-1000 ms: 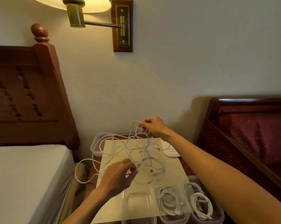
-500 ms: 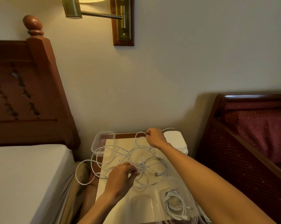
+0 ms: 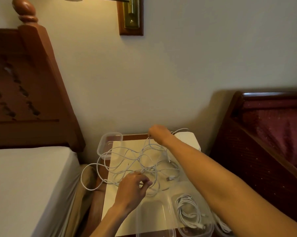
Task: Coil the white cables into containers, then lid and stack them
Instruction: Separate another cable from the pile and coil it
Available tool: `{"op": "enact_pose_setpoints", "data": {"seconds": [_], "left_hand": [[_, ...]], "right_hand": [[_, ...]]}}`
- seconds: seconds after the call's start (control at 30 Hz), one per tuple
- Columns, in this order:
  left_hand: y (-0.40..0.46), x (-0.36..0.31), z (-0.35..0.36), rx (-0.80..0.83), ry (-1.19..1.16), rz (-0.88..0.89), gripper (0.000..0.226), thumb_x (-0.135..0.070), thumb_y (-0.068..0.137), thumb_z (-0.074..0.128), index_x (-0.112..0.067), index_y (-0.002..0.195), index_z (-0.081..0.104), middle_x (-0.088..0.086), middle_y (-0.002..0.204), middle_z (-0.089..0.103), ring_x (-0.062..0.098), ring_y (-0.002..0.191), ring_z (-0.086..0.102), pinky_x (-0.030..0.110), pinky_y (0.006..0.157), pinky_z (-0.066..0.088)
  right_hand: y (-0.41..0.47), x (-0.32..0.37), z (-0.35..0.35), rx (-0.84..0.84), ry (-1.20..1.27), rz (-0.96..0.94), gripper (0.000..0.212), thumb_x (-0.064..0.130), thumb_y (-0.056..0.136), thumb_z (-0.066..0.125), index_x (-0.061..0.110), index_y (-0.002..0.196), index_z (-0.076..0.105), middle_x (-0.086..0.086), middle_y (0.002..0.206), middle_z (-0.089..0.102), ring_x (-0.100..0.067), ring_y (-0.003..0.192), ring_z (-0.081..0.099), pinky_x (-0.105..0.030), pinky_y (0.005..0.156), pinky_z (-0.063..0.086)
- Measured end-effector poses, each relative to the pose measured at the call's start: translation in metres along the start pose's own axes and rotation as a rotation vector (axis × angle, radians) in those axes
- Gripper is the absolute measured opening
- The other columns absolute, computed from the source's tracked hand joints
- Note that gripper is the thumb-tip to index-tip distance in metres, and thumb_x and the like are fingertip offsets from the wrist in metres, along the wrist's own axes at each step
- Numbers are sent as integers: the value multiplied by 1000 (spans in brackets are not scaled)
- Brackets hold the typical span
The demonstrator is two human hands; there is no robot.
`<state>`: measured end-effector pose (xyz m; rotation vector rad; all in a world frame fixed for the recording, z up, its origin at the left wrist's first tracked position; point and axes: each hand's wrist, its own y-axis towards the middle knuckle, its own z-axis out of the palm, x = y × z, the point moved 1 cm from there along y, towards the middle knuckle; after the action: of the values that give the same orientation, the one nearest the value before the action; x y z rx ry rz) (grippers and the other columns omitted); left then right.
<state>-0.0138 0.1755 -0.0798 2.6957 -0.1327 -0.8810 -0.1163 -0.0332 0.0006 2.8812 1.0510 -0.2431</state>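
While both hands work the tangle of white cables (image 3: pixel 140 164), nothing is coiled from it yet. Right hand (image 3: pixel 158 134), at the far edge of the worktop (image 3: pixel 127 218), has its fingers clenched round a few strands and lifts them; loops hang slack below that grip. Left hand (image 3: pixel 133 187) is nearer, fingers (image 3: pixel 145 181) pinching a strand at the tangle's near edge.

Tangle lies between the two grips, spread over the pale mat; one long loop (image 3: pixel 86 178) spills off the worktop's left edge toward the bed (image 3: pixel 24 177). A USB plug (image 3: pixel 170 178) lies just right of the left fingers.

Handling, as judged: light, limp, smooth cord; it slides through a loose pinch and snags where strands cross. Best taken at a plug end, then fed hand over hand.

Empty clear container (image 3: pixel 155 218) sits just below the left hand; beside it a container with a coiled cable (image 3: pixel 190 211). Another clear container (image 3: pixel 110 142) and white lids (image 3: pixel 189 137) sit far side
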Motion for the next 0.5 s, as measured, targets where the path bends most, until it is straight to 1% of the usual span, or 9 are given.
{"op": "enact_pose_setpoints", "data": {"seconds": [0.07, 0.13, 0.2, 0.27, 0.33, 0.4, 0.47, 0.5], "left_hand": [[-3, 3, 0, 11, -11, -9, 15, -45, 85, 65, -33, 82, 73, -22, 78, 64, -1, 74, 56, 16, 64, 43], [-6, 3, 2, 31, -22, -17, 14, -46, 84, 66, -34, 82, 74, -23, 76, 63, -2, 71, 56, 12, 62, 40], [-10, 1, 4, 55, -42, -32, 14, -46, 83, 66, -35, 81, 73, -24, 74, 62, -2, 70, 56, 13, 62, 39], [-8, -3, 1, 39, -83, -41, 11, -43, 84, 66, -35, 79, 72, -22, 74, 62, -1, 68, 56, 16, 63, 41], [-1, -10, -7, -37, -105, -29, 13, -37, 87, 67, -32, 77, 72, -20, 74, 64, -2, 65, 56, 22, 64, 45], [8, -20, -21, -160, -93, -19, 13, -36, 89, 67, -28, 81, 74, -17, 78, 68, -2, 65, 57, 24, 65, 49], [16, -30, -38, -292, -85, -38, 17, -40, 88, 65, -25, 84, 72, -16, 82, 67, -1, 70, 58, 18, 63, 47], [19, -34, -45, -351, -90, -69, 19, -44, 86, 66, -25, 85, 67, -16, 82, 64, 1, 71, 58, 13, 62, 43]], "right_hand": [[-2, -16, -21, -99, 74, 35, 18, 9, 91, 57, 12, 98, 74, -12, 98, 70, -32, 90, 66, -33, 71, 47], [-8, -35, -47, -199, 156, 64, 20, 12, 91, 59, 16, 102, 75, -8, 102, 72, -30, 93, 66, -35, 76, 50], [-17, -51, -74, -319, 264, 63, 18, 15, 92, 60, 17, 104, 75, -6, 103, 73, -27, 93, 66, -38, 80, 53], [-26, -62, -100, -462, 420, 42, 16, 20, 94, 61, 12, 100, 73, -6, 98, 73, -23, 86, 66, -41, 79, 55], [-35, -67, -123, -541, 536, 27, 16, 23, 95, 59, 11, 98, 71, -4, 93, 71, -17, 82, 63, -38, 78, 57], [-43, -68, -142, -596, 582, 28, 15, 25, 94, 59, 13, 96, 69, 1, 90, 68, -13, 79, 61, -35, 76, 56], [-52, -69, -158, -674, 626, 39, 16, 27, 92, 60, 14, 92, 70, 3, 85, 68, -10, 74, 60, -34, 71, 55], [-57, -69, -166, -718, 646, 42, 16, 27, 91, 60, 14, 90, 70, 3, 83, 68, -9, 71, 59, -32, 69, 54]]}}
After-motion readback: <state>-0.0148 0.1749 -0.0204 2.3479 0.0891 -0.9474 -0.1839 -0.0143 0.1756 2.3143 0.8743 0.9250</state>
